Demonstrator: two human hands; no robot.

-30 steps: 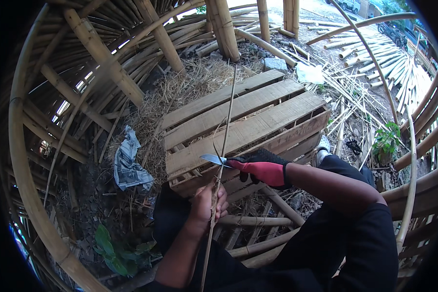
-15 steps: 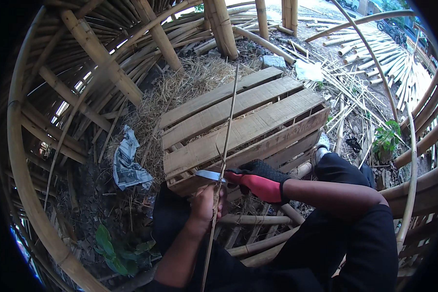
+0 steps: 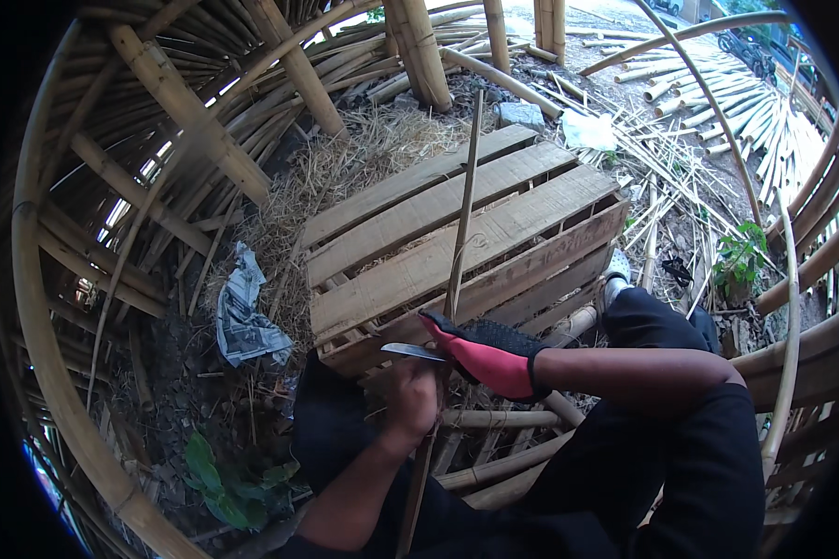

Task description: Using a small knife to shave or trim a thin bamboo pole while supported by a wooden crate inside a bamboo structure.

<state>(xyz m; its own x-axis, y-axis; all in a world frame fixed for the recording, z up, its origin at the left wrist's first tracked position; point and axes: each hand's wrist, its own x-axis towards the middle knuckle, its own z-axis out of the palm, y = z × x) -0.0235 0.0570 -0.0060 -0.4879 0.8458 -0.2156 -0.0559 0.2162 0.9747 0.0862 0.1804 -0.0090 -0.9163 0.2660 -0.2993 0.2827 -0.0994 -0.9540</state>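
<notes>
My bare left hand (image 3: 410, 402) is closed around a long bamboo strip (image 3: 464, 205), which stands nearly upright and runs down past my lap. In my right hand (image 3: 490, 357), covered by a red and black glove, is a knife (image 3: 410, 351). Its short blade juts out to the left, just above my left fist; the handle is hidden in the glove. The blade lies beside or against the strip, and the gloved fingers hide whether the two touch. Behind both hands stands a slatted wooden crate (image 3: 475, 244), with the strip's upper part passing in front of it.
Dry straw (image 3: 345, 177) lies behind the crate, and crumpled newspaper (image 3: 244, 312) to its left. Bamboo poles (image 3: 191, 112) rise at the left. Cut bamboo lengths (image 3: 690, 88) cover the far right ground. Leafy plants (image 3: 216, 484) grow at lower left.
The bamboo strip has turned and shows a broader face, its top leaning further right. My left hand has shifted slightly right and down. The knife blade is tilted differently.
</notes>
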